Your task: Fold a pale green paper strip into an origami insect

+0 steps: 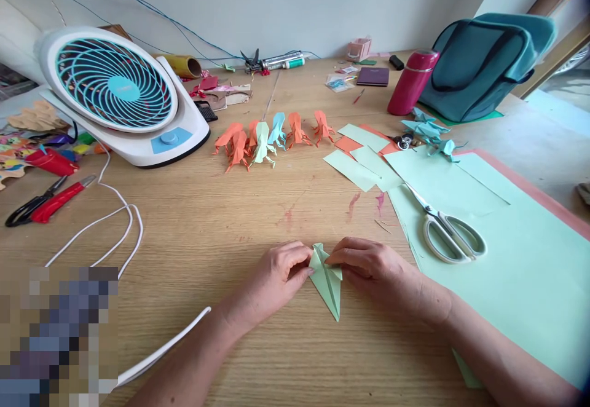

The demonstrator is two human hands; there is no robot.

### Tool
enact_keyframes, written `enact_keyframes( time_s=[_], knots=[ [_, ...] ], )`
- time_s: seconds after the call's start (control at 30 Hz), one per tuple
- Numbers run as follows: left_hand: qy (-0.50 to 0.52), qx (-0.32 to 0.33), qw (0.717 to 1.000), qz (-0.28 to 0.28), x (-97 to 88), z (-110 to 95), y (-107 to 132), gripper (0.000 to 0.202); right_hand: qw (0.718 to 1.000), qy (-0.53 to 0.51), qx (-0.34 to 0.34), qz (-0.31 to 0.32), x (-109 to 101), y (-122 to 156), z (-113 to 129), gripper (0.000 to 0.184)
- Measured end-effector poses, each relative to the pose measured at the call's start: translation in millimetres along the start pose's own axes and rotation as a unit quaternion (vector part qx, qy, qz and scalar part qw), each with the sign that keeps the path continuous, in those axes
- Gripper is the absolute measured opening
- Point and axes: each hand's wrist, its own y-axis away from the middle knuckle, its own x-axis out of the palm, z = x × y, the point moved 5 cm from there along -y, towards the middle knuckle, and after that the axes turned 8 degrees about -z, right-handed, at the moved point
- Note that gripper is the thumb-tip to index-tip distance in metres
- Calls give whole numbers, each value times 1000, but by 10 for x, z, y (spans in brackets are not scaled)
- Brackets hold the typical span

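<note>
A pale green folded paper [328, 287] lies on the wooden table, its long point toward me and a small folded tip at the far end. My left hand [284, 272] pinches its left edge between thumb and fingers. On the other side, my right hand [375, 267] has its fingertips pressed on the upper right flap; its thumb is mostly hidden. A crease runs down the middle of the paper. Beyond my hands stands a group of folded paper animals [262, 146] in orange, pale green and light blue.
White-handled scissors [454, 235] lie on large green paper sheets [516, 284] at right, near cut paper strips [353, 170]. A pink bottle [413, 81] and teal bag [479, 66] stand behind. At left are a fan [124, 90], its white cord [131, 207] and red-handled cutters [58, 201].
</note>
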Motion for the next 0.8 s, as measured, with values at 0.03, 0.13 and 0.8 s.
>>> enact_keyframes(
  time_s=[0.03,0.13,0.8],
  knots=[
    [-2,-3,1000,1,-4,-18,-1,14,1000,-2,5,1,-1,-1,-4,25],
    [4,-16,1000,-10,-16,-54,-4,17,1000,8,18,3,2,-7,5,16],
    [-59,-15,998,-14,30,-35,31,15,992,26,113,-52,22,26,-74,17]
  ],
)
